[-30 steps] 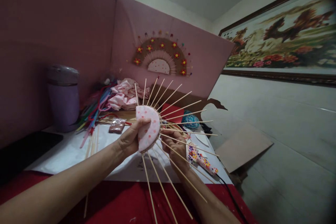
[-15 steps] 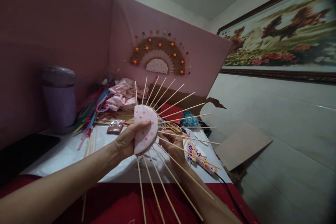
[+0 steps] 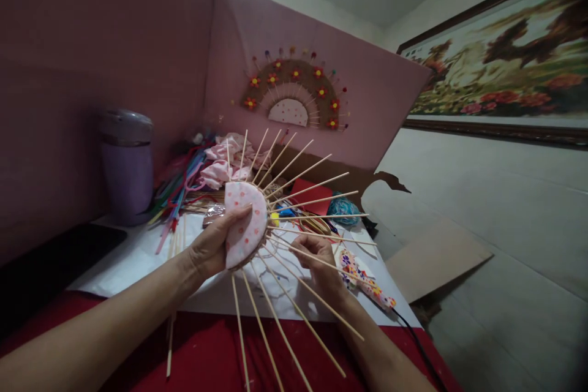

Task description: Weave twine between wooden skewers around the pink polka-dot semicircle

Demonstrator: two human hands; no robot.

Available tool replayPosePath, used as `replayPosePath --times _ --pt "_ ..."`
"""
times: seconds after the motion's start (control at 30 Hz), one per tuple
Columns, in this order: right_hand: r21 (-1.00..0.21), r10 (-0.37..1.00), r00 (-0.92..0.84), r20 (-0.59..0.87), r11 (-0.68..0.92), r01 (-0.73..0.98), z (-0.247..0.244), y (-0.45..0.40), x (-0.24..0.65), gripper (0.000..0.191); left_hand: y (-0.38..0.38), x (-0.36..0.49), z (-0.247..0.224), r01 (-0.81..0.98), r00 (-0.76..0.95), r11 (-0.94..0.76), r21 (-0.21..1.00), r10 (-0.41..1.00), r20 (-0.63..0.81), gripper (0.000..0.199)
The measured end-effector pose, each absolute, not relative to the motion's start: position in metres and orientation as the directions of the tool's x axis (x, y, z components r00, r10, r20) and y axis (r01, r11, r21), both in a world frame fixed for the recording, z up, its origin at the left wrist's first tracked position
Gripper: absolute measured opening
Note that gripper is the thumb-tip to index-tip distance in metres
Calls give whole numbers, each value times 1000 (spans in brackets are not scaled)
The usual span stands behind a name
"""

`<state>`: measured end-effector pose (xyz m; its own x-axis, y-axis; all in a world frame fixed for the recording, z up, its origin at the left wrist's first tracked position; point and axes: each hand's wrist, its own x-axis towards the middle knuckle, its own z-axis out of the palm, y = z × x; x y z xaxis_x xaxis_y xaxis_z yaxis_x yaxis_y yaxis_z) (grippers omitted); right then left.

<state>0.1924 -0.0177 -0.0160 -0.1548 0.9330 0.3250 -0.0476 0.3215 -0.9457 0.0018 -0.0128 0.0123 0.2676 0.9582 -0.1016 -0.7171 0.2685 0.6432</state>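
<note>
My left hand [image 3: 215,239] grips a padded half-circle [image 3: 243,239] covered in pale cloth with pink-red dots, the thumb on its front and the fingers behind. Several thin wooden sticks [image 3: 298,190] fan out from its curved edge. To the right of that edge, behind the lower sticks, is my right hand [image 3: 316,257]. Its fingertips are pinched together; what they hold, if anything, is too small to make out. A finished-looking fan-shaped decoration [image 3: 294,70] with red flowers and the same dotted cloth is on the pink board behind.
On the white-covered table [image 3: 133,263] are a flower-patterned corded tool [image 3: 367,285], blue yarn [image 3: 344,208], a red sheet [image 3: 312,195], crumpled pink cloth [image 3: 229,153] and colourful pipe cleaners [image 3: 186,171]. A purple tumbler [image 3: 127,177] stands left. A cardboard panel [image 3: 441,260] lies right.
My right hand has drawn away from the half-circle's curved edge, toward the right, with fingertips pinched. My left hand keeps its grip. The camera view has shifted slightly left.
</note>
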Motion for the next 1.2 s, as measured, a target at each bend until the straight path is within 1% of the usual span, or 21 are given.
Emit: replayPosePath --times 0.1,0.3,0.5,0.67,0.97,1.2 --pt "-951 937 -159 310 306 -48 -16 -18 196 21 -13 -2 16 -746 222 236 622 970 -101 11" --pt "-951 928 -234 289 306 41 -11 -23 198 21 -18 -4 18 -776 278 263 574 959 -63 13" --pt "-943 911 -263 318 333 12 -13 -24 197 22 -19 -3 20 -785 259 253 566 963 -72 9" --pt "-949 911 -276 308 313 -24 -15 -25 196 19 -17 -4 17 -793 275 255 553 960 -49 10" --pt "-948 909 -318 271 309 75 -6 -30 194 21 -19 -5 16 -713 369 296 636 929 -18 20" --pt "-951 909 -327 259 299 79 -2 -31 192 20 -20 -5 15 -726 346 289 624 938 -31 18"
